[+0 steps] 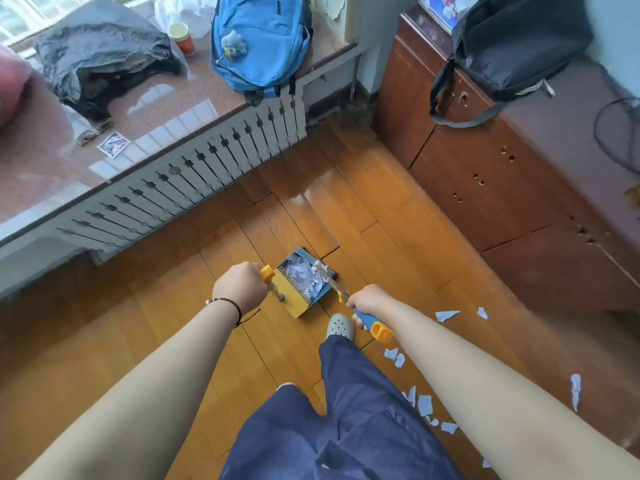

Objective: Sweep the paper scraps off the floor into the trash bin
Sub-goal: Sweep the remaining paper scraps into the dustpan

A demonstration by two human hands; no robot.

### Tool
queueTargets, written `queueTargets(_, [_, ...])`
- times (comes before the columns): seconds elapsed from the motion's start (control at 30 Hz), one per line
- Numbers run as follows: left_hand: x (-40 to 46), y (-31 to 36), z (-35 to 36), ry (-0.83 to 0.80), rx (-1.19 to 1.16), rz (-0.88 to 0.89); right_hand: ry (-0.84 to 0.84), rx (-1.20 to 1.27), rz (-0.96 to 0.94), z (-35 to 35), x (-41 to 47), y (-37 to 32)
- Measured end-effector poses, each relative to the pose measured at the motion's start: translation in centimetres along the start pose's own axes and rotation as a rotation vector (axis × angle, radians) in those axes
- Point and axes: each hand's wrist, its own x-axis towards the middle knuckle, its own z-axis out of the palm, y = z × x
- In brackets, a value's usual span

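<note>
Wooden floor (pixel 374 216) bordered by a slatted radiator cover (pixel 194 178). On the bench (pixel 45 168) above it: blue backpack (pixel 259 39), dark crumpled bag (pixel 104 60), jar (pixel 182 38), small packet (pixel 113 144). Right: brown cabinet (pixel 485 174) carrying a black bag (pixel 519 39).

Your 2 arms are bare, without sleeves. A dark beaded bracelet (pixel 228 304) with a loose cord end circles your left wrist. Below the bracelet: loose navy trousers (pixel 349 420) and a pale perforated clog (pixel 340 326).

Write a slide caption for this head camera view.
Left hand holds the dustpan of paper scraps, right hand the broom; loose scraps remain on floor.
</note>
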Motion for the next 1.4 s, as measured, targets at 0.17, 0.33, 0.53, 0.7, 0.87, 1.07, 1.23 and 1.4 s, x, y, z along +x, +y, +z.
queueTargets(0.17, [-2.8, -3.6, 1.5, 0.032, -0.070, 0.019, -0.021, 0.025, -0.020, 1.4, -3.2, 1.2])
queueTargets(0.33, [-6.6, -8.2, 2.5, 0.065, -0.105, 0.072, 0.015, 0.103, -0.049, 5.1, -6.7, 3.9])
queueTargets(0.53, [-12.0, -12.3, 3.2, 0.124, -0.076, 0.143, 0.105, 0.144, -0.072, 9.7, -10.0, 8.6])
queueTargets(0.7, [-15.3, -13.7, 3.3, 0.137, -0.072, 0.181, 0.119, 0.176, -0.085, 11.6, -12.7, 11.6])
queueTargets(0.87, [-17.5, -13.9, 4.4, 0.131, -0.099, 0.206, 0.084, 0.317, -0.097, 12.6, -15.8, 14.0])
queueTargets(1.07, [-19.1, -13.7, 6.1, 0.113, -0.113, 0.200, 0.072, 0.361, -0.090, 12.7, -16.8, 15.8])
queueTargets(1.23, [-22.0, -12.3, 8.3, 0.117, -0.125, 0.205, 0.072, 0.352, -0.087, 12.4, -17.5, 18.9])
queueTargets(1.4, [-26.3, -10.7, 11.6, 0.148, -0.157, 0.193, 0.082, 0.292, -0.107, 11.3, -18.1, 24.0])
